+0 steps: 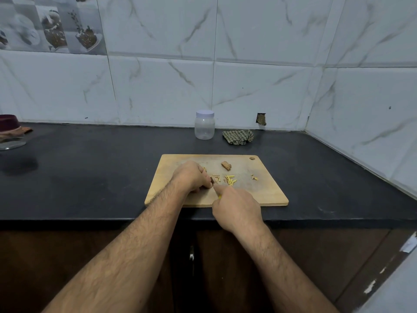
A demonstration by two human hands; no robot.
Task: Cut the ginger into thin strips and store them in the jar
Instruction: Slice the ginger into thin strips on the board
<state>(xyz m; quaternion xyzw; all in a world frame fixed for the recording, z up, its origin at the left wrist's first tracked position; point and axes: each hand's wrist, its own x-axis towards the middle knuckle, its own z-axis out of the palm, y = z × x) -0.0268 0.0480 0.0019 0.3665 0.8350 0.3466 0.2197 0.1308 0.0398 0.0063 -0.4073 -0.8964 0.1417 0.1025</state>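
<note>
A wooden cutting board [266,193] lies on the black counter. My left hand [191,177] presses down on a small piece of ginger [212,181] near the board's middle left. My right hand [237,208] grips a knife with a yellow handle [219,196], index finger stretched along it toward the ginger; the blade is mostly hidden. Thin yellow ginger strips [230,179] lie just right of my left hand, with a few more bits [255,177] further right. An uncut ginger chunk [226,165] rests at the board's back. A clear plastic jar with a white lid [204,125] stands behind the board, lid on.
A crumpled checked cloth [238,137] lies right of the jar by the tiled wall. At the far left sit a dark red bowl [9,124] and a glass lid [12,143]. The counter's front edge [90,219] runs just below the board.
</note>
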